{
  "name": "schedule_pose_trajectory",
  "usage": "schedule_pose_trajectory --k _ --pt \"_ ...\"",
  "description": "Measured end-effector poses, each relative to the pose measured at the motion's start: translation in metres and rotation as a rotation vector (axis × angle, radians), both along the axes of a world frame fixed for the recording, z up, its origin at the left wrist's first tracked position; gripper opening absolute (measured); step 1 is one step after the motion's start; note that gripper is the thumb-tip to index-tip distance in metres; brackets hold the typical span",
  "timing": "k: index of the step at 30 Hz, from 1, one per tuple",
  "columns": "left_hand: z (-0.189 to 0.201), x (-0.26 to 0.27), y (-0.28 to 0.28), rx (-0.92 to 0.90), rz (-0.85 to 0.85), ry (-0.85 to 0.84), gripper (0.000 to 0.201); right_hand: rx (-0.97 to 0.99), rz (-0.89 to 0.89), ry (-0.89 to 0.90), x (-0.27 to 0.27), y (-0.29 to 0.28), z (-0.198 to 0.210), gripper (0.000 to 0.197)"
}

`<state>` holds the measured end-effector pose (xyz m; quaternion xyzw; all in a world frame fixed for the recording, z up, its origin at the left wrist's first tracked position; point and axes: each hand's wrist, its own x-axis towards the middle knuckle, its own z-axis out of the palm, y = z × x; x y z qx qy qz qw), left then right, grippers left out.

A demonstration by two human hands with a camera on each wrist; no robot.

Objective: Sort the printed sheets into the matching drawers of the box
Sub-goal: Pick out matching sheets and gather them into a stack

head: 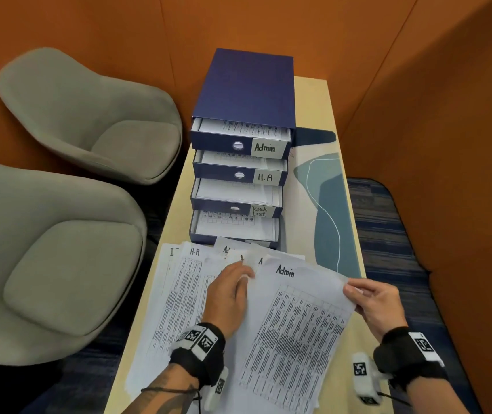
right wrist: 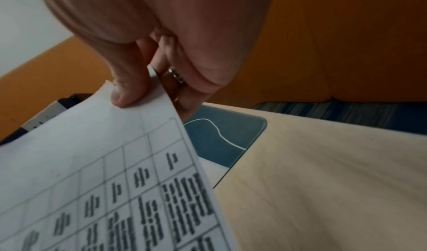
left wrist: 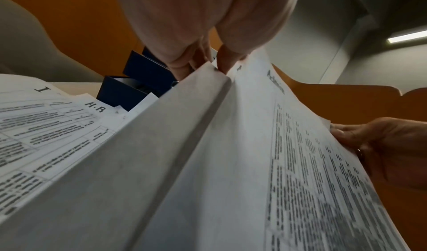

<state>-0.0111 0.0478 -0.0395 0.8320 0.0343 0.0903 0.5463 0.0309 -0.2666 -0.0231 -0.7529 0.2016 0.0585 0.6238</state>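
A dark blue drawer box (head: pixel 247 88) stands on the table with its drawers pulled out in steps: Admin (head: pixel 264 147), H.R (head: pixel 265 177), Task List (head: pixel 259 211) and a bottom drawer (head: pixel 232 231) whose label is hidden. All hold paper. Printed sheets lie fanned in front of it, among them an H.R sheet (head: pixel 188 282) (left wrist: pixel 57 127). On top is a sheet headed Admin (head: pixel 292 324) (left wrist: pixel 300 163) (right wrist: pixel 104 163), lifted off the pile. My right hand (head: pixel 355 289) (right wrist: pixel 148 90) pinches its upper right edge. My left hand (head: pixel 243 271) (left wrist: pixel 208 63) pinches its upper left edge.
Two grey armchairs (head: pixel 89 115) (head: pixel 53 258) stand close to the left of the narrow pale table (head: pixel 313 100). A teal patterned patch (head: pixel 328 204) runs along its right side. Orange padded walls (head: pixel 448 144) close in behind and at the right, above a blue bench (head: pixel 388 234).
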Motion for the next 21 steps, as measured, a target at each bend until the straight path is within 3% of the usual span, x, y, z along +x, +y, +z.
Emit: schedule_pose_trajectory --k 2,4,8,10,13,15,21 --pt "-0.002 0.004 -0.001 -0.017 0.059 0.036 0.033 -0.009 0.032 -0.022 -0.001 -0.002 0.003 0.019" --pt "-0.001 0.009 0.002 -0.056 0.104 0.192 0.031 -0.035 0.073 -0.043 -0.001 -0.003 0.006 0.022" --pt "0.001 0.021 0.008 -0.103 -0.146 0.402 0.027 -0.111 0.137 -0.063 0.001 -0.007 0.006 0.02" --pt "0.0 0.026 0.008 -0.083 -0.253 0.45 0.044 -0.121 0.181 -0.07 0.002 -0.007 0.005 0.024" --pt "-0.003 0.03 0.003 0.038 -0.363 0.411 0.027 -0.131 0.195 -0.071 0.003 -0.005 0.009 0.023" --pt "-0.006 0.033 0.001 0.07 -0.354 0.355 0.04 -0.133 0.165 -0.082 0.003 -0.002 0.012 0.019" --pt "-0.002 0.032 -0.002 -0.148 -0.129 0.327 0.035 -0.128 0.028 -0.088 0.002 -0.001 0.004 0.017"
